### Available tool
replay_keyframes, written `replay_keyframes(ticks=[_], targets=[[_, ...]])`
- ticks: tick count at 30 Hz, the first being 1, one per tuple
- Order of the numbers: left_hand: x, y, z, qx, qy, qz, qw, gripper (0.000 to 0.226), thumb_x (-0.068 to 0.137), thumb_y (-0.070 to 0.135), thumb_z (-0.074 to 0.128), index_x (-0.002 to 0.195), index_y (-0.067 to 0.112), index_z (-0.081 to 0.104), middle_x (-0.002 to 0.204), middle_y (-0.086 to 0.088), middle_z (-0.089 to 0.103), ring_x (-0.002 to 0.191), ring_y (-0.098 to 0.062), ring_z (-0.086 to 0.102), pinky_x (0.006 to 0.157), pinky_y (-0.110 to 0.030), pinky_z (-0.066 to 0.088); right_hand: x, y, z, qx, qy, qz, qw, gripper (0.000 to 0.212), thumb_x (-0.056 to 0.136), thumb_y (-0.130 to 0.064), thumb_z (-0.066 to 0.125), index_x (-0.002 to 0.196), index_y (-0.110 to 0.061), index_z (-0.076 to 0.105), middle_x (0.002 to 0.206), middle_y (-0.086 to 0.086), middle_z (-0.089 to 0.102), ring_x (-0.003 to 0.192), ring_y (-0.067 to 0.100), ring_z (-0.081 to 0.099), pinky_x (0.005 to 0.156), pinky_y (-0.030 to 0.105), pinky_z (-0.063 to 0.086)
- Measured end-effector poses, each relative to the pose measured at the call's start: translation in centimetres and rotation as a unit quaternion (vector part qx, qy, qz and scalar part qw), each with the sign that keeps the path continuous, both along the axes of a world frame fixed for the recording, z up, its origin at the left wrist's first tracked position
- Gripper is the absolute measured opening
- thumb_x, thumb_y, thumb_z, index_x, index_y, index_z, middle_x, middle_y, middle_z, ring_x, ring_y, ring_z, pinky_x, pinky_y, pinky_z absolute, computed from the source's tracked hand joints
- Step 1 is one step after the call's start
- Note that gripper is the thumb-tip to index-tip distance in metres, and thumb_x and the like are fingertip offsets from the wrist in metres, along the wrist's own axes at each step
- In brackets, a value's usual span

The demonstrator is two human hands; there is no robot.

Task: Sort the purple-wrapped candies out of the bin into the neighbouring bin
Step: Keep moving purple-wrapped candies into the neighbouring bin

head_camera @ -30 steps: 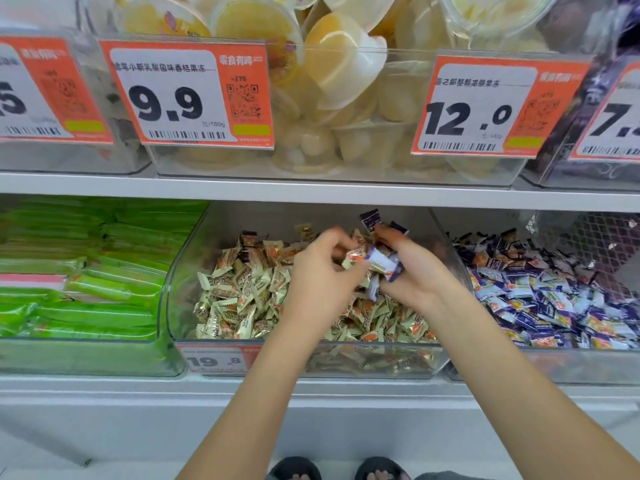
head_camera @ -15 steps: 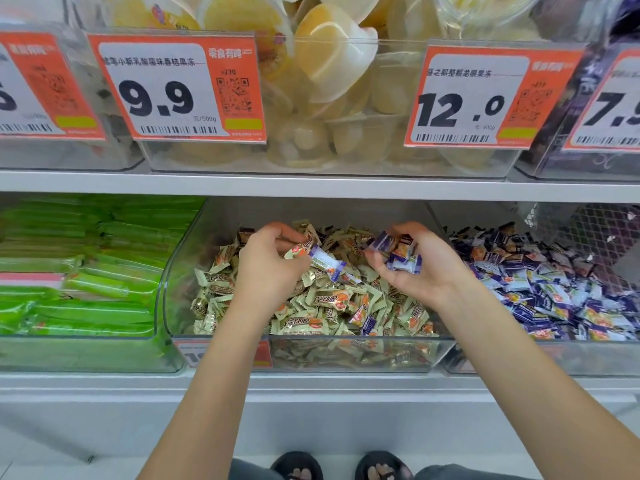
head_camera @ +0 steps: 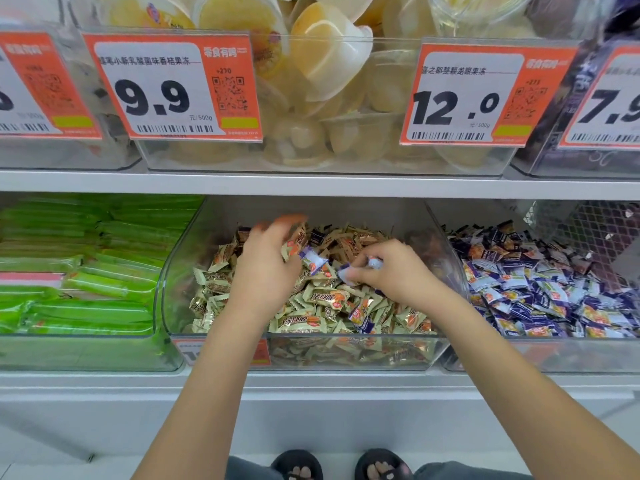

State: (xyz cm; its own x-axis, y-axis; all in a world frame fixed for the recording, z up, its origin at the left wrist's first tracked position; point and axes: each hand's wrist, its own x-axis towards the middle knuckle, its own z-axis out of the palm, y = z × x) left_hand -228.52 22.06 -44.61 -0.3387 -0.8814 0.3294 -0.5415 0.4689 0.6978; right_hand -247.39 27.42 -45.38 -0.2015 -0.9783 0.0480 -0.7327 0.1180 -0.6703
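Change since half a second ago: both hands have dropped lower into the middle bin and drawn closer together; the right hand, then lifted near the bin's right wall with its candies, now sits low over the heap.

Item, purple-wrapped candy (head_camera: 314, 262): one piece, white and purple wrapper, held at the left hand's thumb side above the heap. Long axis diagonal, upper left to lower right; lower end points toward the right hand.

Item, purple-wrapped candies in right hand (head_camera: 363, 270): a small cluster, partly hidden by the fingers; count and direction cannot be told.

Item, stray purple candy (head_camera: 362, 320): lies among the beige pieces near the bin's front, long axis roughly upright in the picture.

Left hand (head_camera: 268, 268): palm down over the heap, fingers curled and blurred, pinching the single candy.

Right hand (head_camera: 394, 273): fingers curled round its cluster, knuckles up, just beside the left hand's candy.

Middle bin (head_camera: 346, 355): clear plastic, filled with beige-wrapped candies (head_camera: 311, 306).

Neighbouring bin (head_camera: 540, 355): clear, directly right of the middle bin, holding a heap of purple and white candies (head_camera: 540, 289).

Left bin (head_camera: 86, 351): green packets (head_camera: 86, 271) stacked lengthwise.

Upper shelf: clear bins of jelly cups (head_camera: 329, 60); orange price tags reading 9.9 (head_camera: 169, 88) and 12.0 (head_camera: 485, 95).

Bottom edge: two dark sandals (head_camera: 339, 465).
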Motion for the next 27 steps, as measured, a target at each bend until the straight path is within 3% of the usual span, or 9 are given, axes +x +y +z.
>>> replay_keyframes(ticks=[3, 8, 12, 15, 17, 20, 23, 25, 27], targets=[[-0.3, 0.4, -0.4, -0.003, -0.147, -0.053, 0.988, 0.04, 0.096, 0.01, 0.044, 0.118, 0.038, 0.063, 0.11, -0.003, 0.041, 0.069, -0.018, 0.051, 0.061, -0.027, 0.042, -0.7, 0.8, 1.2, -0.028, -0.087, -0.081, 0.993, 0.025, 0.086, -0.038, 0.066, 0.08, -0.014, 0.066, 0.059, -0.006, 0.054, 0.035, -0.001, 0.038, 0.04, 0.014, 0.032], [-0.2, 0.6, -0.5, -0.027, -0.241, -0.084, 0.967, 0.023, 0.091, 0.032, 0.055, 0.111, 0.038, 0.064, 0.121, 0.002, 0.042, 0.101, -0.017, 0.048, 0.087, -0.034, 0.043, -2.6, 4.3, 3.6, -0.127, -0.127, -0.137, 0.974, 0.027, 0.087, -0.044, 0.063, 0.07, -0.023, 0.066, 0.053, -0.009, 0.058, 0.046, -0.001, 0.05, 0.052, 0.026, 0.049], [-0.6, 1.3, -0.5, -0.045, -0.259, -0.09, 0.961, 0.033, 0.084, 0.037, 0.061, 0.117, 0.043, 0.059, 0.136, 0.004, 0.037, 0.127, -0.019, 0.033, 0.102, -0.043, 0.033, -6.2, 8.1, 4.1, -0.226, -0.117, -0.242, 0.936, 0.025, 0.088, -0.045, 0.06, 0.072, -0.026, 0.064, 0.068, -0.006, 0.066, 0.057, 0.005, 0.055, 0.06, 0.033, 0.048], [-1.2, 2.2, -0.7, -0.055, -0.27, -0.127, 0.953, 0.046, 0.08, 0.032, 0.065, 0.122, 0.049, 0.054, 0.143, 0.006, 0.03, 0.132, -0.019, 0.022, 0.108, -0.05, 0.021, -9.3, 9.6, 3.6, -0.107, -0.125, -0.253, 0.953, 0.02, 0.092, -0.045, 0.055, 0.09, -0.028, 0.065, 0.096, 0.006, 0.068, 0.074, 0.018, 0.06, 0.077, 0.038, 0.051], [-1.4, 2.5, -0.8, -0.06, -0.291, -0.139, 0.945, 0.041, 0.08, 0.037, 0.068, 0.117, 0.049, 0.058, 0.145, 0.011, 0.03, 0.132, -0.017, 0.019, 0.108, -0.05, 0.017, -10.4, 10.4, 3.3, -0.002, -0.138, -0.227, 0.964, 0.039, 0.092, -0.053, 0.048, 0.119, -0.027, 0.058, 0.114, -0.005, 0.06, 0.085, 0.013, 0.06, 0.093, 0.043, 0.047], [-1.7, 2.4, -0.7, -0.088, -0.277, -0.127, 0.948, 0.028, 0.081, 0.047, 0.066, 0.108, 0.043, 0.066, 0.142, 0.014, 0.038, 0.131, -0.016, 0.021, 0.106, -0.044, 0.015, -11.0, 11.0, 3.5, -0.035, -0.13, -0.252, 0.958, 0.054, 0.092, -0.058, 0.042, 0.135, -0.024, 0.049, 0.116, -0.014, 0.051, 0.099, 0.011, 0.053, 0.095, 0.039, 0.041], [-1.9, 2.2, -0.7, -0.128, -0.229, -0.097, 0.96, 0.026, 0.085, 0.051, 0.057, 0.102, 0.036, 0.07, 0.136, 0.016, 0.046, 0.127, -0.014, 0.025, 0.103, -0.042, 0.019, -9.8, 10.6, 4.4, -0.139, -0.094, -0.256, 0.952, 0.027, 0.098, -0.04, 0.044, 0.105, -0.025, 0.065, 0.097, -0.011, 0.064, 0.092, 0.014, 0.063, 0.084, 0.039, 0.05], [-2.2, 2.5, -0.6, -0.148, -0.178, -0.092, 0.969, 0.03, 0.085, 0.05, 0.056, 0.101, 0.029, 0.071, 0.126, 0.014, 0.054, 0.12, -0.014, 0.033, 0.098, -0.039, 0.023, -7.8, 9.8, 4.8, -0.182, -0.105, -0.18, 0.961, 0.015, 0.096, -0.026, 0.053, 0.093, -0.029, 0.067, 0.09, -0.006, 0.071, 0.078, 0.011, 0.068, 0.072, 0.034, 0.056], [-2.9, 3.0, -0.3, -0.167, -0.127, -0.103, 0.972, 0.034, 0.081, 0.05, 0.059, 0.098, 0.023, 0.073, 0.11, 0.011, 0.063, 0.109, -0.015, 0.044, 0.091, -0.036, 0.028, -5.5, 9.1, 5.1, -0.173, -0.087, -0.056, 0.98, 0.018, 0.089, -0.018, 0.063, 0.098, -0.033, 0.069, 0.093, -0.009, 0.071, 0.073, 0.005, 0.067, 0.066, 0.021, 0.055]])
